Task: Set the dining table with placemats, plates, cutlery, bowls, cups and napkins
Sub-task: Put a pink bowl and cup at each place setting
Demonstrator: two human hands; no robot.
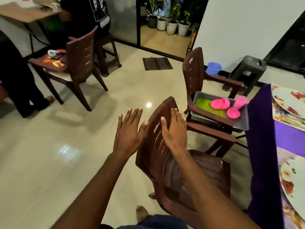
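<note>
Pale floor tiles fill most of the view; at the right edge we see the purple-clothed table [264,146] already bearing patterned placemats [280,116] and plates [287,100]. Our left hand [128,136] and right hand [175,129] are spread wide and empty over a brown chair [165,162]. Pink cups [240,102] and what appear to be bowls [220,103] wait in a grey tray [244,123] on the next chair; cutlery and napkins are not visible.

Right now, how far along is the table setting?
Partly done. On the purple-covered table, two patterned plates already lie on placemats. Nothing is in hand: the left hand and right hand are open and empty by a brown chair. The pink bowls and cup wait in a grey tray. No cutlery or napkins show.
</note>
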